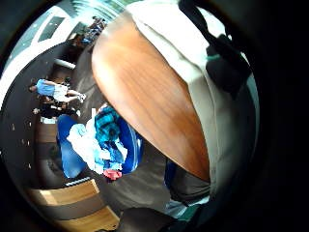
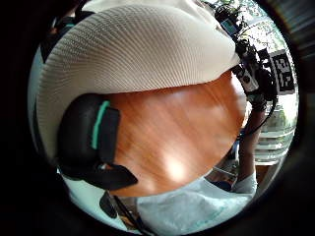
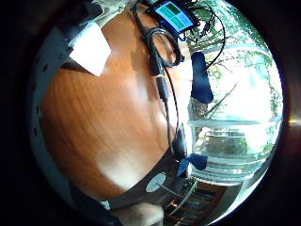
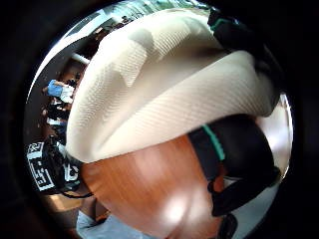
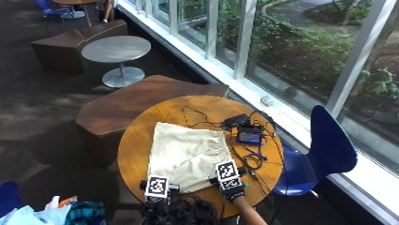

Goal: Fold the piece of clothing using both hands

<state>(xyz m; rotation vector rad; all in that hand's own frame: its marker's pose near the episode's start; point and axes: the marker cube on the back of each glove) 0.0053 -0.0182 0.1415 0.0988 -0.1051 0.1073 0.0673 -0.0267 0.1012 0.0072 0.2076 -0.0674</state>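
Table: a round, warm-brown wooden table (image 5: pixel 134 145) takes up the middle of the outside view, and the person sits at its near edge.
Garment: the cream, ribbed-knit piece of clothing (image 5: pixel 186 154) lies spread flat on the tabletop, running from the middle of the table to the near edge, where both hands are.
Left hand: the left hand (image 5: pixel 157 187), black-gloved, is down at the garment's near left corner. In its thumb-side palm view a gloved finger (image 2: pixel 91 135) curls in beside the ribbed cloth, with the fabric bulging right up against the palm, so it has the cloth pinched.
Right hand: the right hand (image 5: pixel 229 180) is at the near right corner. Its thumb-side palm view shows a dark finger (image 4: pixel 234 149) wrapped against the cloth's edge, gripping it too.
Clutter: a small device with a lit blue screen (image 5: pixel 249 137) and a tangle of black cables (image 5: pixel 252 161) lie on the table just beside the garment's right edge.
Chair: a blue plastic chair (image 5: pixel 318 150) stands at the table's right side.
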